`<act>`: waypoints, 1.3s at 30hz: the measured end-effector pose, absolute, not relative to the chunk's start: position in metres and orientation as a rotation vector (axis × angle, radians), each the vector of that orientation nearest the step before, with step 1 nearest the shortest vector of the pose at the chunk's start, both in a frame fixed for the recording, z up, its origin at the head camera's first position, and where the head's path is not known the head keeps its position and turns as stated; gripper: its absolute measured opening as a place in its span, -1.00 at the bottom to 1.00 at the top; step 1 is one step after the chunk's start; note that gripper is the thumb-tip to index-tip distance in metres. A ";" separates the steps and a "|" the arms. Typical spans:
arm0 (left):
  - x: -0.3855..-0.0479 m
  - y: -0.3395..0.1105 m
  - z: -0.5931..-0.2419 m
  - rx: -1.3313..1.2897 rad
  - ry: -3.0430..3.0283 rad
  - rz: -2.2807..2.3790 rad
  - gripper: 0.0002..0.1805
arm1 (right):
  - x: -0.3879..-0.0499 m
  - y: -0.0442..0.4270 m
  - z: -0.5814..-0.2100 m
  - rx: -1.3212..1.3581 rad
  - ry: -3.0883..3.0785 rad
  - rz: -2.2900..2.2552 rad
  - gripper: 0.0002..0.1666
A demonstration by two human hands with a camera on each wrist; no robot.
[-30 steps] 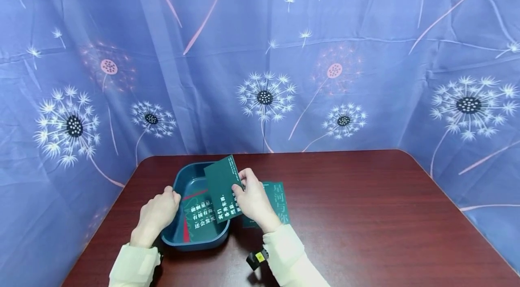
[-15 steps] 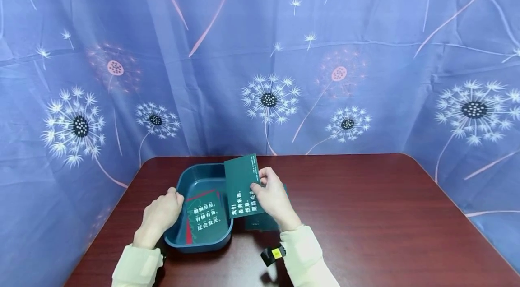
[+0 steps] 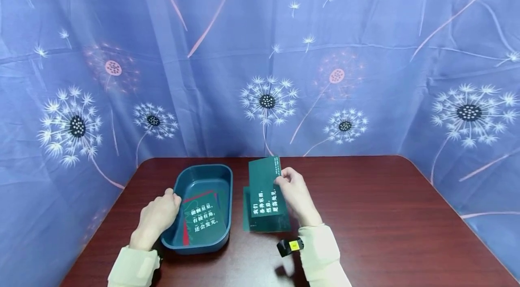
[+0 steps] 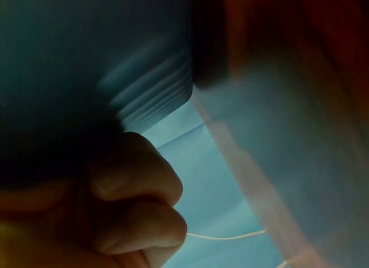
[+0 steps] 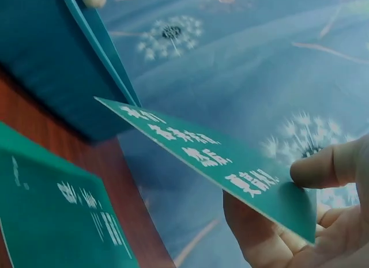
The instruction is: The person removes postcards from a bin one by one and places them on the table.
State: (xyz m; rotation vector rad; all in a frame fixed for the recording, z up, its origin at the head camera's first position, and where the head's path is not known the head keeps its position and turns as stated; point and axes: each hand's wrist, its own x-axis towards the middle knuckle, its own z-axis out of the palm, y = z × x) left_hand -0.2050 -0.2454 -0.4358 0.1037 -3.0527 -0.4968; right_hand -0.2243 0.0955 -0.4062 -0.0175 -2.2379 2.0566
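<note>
Here, green card (image 3: 263, 178) (white characters (image 3: 267, 203)), pinched by right hand (image 3: 297, 193), left hand (image 3: 159, 215) gripping blue tub (image 3: 209, 178).

We face a periwinkle-blue hanging fabric curtain (image 3: 203, 84), creased and softly folded, printed with large white dandelion heads (image 3: 266, 101) with dark centres and smaller pink blooms (image 3: 336, 76) on long stems (image 3: 212, 20). Before it we see a reddish-brown, wood-grained table (image 3: 378, 219) with rounded far corners; its glossy surface catches a pale sheen towards our side.
</note>
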 end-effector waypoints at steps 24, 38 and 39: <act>-0.205 -0.244 -0.436 0.090 -3.056 -0.512 -0.63 | -0.224 0.150 -0.424 -0.272 -2.335 2.036 -0.90; -0.209 -0.245 -0.437 0.101 -3.067 -0.521 -0.62 | -0.233 0.152 -0.450 -0.371 -2.428 1.967 -0.93; -0.210 -0.245 -0.438 0.096 -3.066 -0.518 -0.62 | -0.233 0.151 -0.453 -0.375 -2.433 1.960 -0.93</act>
